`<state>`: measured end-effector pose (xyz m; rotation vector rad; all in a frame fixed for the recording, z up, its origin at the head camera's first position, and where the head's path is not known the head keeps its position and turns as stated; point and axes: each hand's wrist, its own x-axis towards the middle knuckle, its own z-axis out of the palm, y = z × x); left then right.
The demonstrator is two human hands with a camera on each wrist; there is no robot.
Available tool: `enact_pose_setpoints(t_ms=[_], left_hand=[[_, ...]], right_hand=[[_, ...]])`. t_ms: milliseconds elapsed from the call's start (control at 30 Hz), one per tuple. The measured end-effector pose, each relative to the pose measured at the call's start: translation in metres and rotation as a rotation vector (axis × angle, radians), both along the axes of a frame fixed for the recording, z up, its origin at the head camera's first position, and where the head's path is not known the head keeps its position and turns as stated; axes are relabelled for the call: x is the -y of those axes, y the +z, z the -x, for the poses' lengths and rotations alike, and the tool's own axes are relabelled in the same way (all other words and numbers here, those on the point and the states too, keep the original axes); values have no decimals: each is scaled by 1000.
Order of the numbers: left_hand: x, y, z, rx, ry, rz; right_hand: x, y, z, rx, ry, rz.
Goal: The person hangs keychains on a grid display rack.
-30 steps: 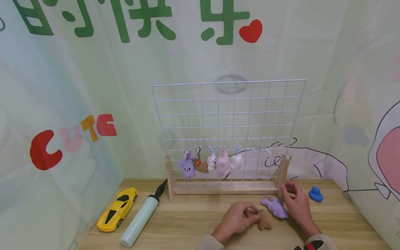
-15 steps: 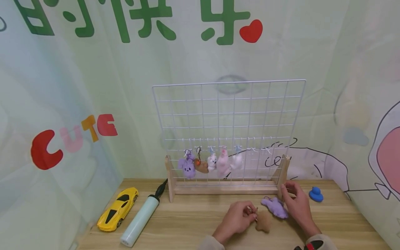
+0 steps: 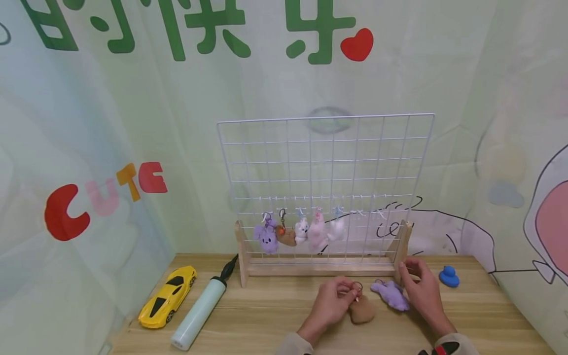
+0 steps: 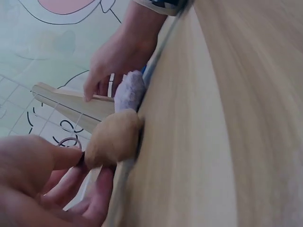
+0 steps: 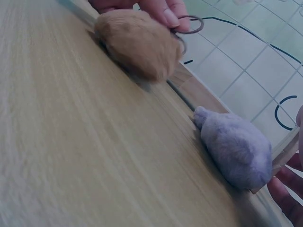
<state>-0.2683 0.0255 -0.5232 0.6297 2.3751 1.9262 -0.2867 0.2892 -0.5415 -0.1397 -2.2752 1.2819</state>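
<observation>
My left hand (image 3: 330,303) pinches the metal ring of a brown plush keychain (image 3: 362,309) between thumb and fingertips. In the left wrist view the plush body (image 4: 115,137) hangs low beside the fingers, close over the table. The dark ring (image 5: 191,24) stands out past the fingertips in the right wrist view. A purple plush keychain (image 3: 390,295) lies on the table between the two hands. My right hand (image 3: 421,286) holds the right wooden foot (image 3: 402,244) of the wire grid rack (image 3: 326,160), its thumb and fingers on either side of the wood.
Several plush keychains, including a purple one (image 3: 267,239) and a pink one (image 3: 317,234), hang on the rack's hooks. A yellow toy car (image 3: 167,298) and a pale green hand pump (image 3: 199,313) lie left. A blue toy duck (image 3: 449,276) sits right.
My left hand has moved a little left and back, drawing the brown plush keychain with it; its ring now shows above the fingertips. The right hand has stayed at the rack.
</observation>
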Motion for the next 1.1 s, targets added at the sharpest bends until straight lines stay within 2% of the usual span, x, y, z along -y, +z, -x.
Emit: enact_pose_setpoints(t_ms=[167,300,567,900,1100], left_hand=[[-2,7,-1,47,30,-116],[-3,13,-2,114,34,-216],[-6,25,-3,167,56,-344],[-6,33,-3,240,72,-413],[-8,45,-3,235,72,-455]], right_hand=[[0,-1,1,-3,2,7],[0,-1,1,-11,-2,20],[1,0,-1,-2,-4,8],[0,0,-1,10,-1,17],[0,0,-1,12,-5,5]])
